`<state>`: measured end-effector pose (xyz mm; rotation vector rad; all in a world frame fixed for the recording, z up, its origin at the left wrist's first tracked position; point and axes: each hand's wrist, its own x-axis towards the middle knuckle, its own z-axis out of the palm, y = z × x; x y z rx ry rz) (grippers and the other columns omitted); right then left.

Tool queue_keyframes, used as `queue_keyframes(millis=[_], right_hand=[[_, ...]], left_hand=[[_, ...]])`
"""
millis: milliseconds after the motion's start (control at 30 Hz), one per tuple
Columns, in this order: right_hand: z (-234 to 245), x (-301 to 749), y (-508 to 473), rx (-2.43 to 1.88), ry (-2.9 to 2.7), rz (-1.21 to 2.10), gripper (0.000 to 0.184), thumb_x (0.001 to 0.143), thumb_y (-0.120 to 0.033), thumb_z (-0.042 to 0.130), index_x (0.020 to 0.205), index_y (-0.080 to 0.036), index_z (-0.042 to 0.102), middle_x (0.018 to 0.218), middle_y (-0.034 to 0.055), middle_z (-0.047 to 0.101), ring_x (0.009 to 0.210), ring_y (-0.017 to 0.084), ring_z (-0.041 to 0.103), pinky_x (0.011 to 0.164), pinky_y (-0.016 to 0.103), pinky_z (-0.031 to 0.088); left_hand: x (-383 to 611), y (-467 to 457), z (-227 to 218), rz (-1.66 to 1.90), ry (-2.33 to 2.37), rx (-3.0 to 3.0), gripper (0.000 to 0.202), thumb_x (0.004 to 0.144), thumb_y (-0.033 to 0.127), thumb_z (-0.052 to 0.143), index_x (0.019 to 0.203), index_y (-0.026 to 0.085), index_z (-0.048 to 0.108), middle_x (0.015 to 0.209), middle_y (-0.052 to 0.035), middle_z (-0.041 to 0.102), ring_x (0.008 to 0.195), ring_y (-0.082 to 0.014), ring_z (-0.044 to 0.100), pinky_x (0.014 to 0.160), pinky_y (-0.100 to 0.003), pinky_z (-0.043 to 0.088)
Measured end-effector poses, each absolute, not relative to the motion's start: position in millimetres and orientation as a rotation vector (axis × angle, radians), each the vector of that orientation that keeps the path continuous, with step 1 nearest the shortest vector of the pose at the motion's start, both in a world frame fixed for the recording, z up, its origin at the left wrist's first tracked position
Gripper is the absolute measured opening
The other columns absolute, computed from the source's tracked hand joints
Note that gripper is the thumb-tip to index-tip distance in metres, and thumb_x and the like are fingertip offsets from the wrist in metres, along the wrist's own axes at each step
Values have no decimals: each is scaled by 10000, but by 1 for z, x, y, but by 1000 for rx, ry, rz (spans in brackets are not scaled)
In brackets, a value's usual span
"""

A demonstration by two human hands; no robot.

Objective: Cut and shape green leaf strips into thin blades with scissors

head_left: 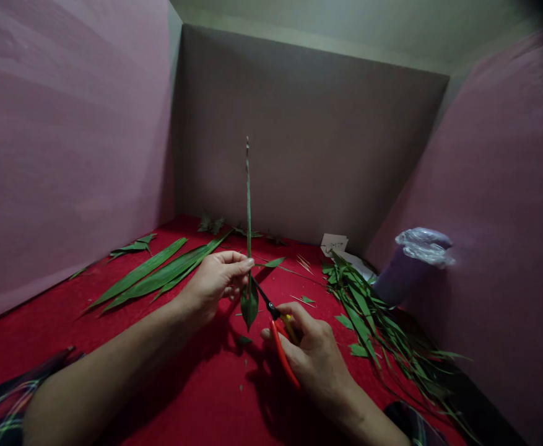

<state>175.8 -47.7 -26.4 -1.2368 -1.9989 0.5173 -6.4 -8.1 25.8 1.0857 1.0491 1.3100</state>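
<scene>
Scissors (273,311), black-bladed with red handles, sit gripped in the right hand (320,350), tips beside the slender green leaf strip (249,229) that the left hand (213,282) pinches upright above the red tabletop (206,387); blades this close to skin could nick it if either grip slips, and a hurried snip could overcut.

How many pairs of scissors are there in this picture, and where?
1. The scissors are in the right hand, blades pointing toward the leaf that the left hand holds. Any under the leaf pile would be hidden.
</scene>
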Motion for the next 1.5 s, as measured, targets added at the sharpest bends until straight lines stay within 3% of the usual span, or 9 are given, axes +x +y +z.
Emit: queue_keyframes(millis=[1500], right_hand=[[-29, 175, -45, -1256, -2031, 457, 244, 788, -415, 580, 897, -197, 565, 517, -71, 394, 470, 98, 321, 443, 195, 228]], left_hand=[[-4, -12, 27, 1276, 1054, 1089, 213, 670, 276, 668, 611, 150, 507, 443, 40, 511, 348, -39, 389, 355, -163, 258]])
